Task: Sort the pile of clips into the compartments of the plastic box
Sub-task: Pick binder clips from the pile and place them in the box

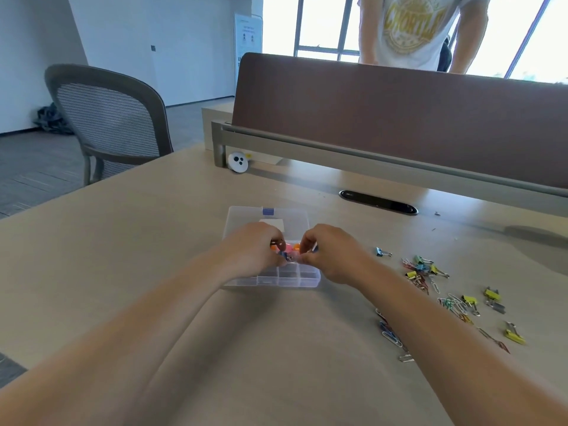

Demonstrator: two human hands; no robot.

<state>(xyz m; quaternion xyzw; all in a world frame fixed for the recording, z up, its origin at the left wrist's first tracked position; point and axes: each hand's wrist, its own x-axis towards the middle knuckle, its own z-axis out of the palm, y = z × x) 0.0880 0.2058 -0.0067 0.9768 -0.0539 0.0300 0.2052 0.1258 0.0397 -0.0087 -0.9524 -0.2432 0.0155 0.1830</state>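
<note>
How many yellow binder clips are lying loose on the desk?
5 yellow binder clips: two in the far cluster, two further right, one nearest the camera. The right forearm may hide more.

- The left hand and the right hand are both bare
- The left forearm is bare from the wrist to the lower left edge of the view
- The right forearm is bare likewise, down to the lower right corner
- Both arms look slim at the wrist and broad near the lower edge
- Nails too small to tell
</note>
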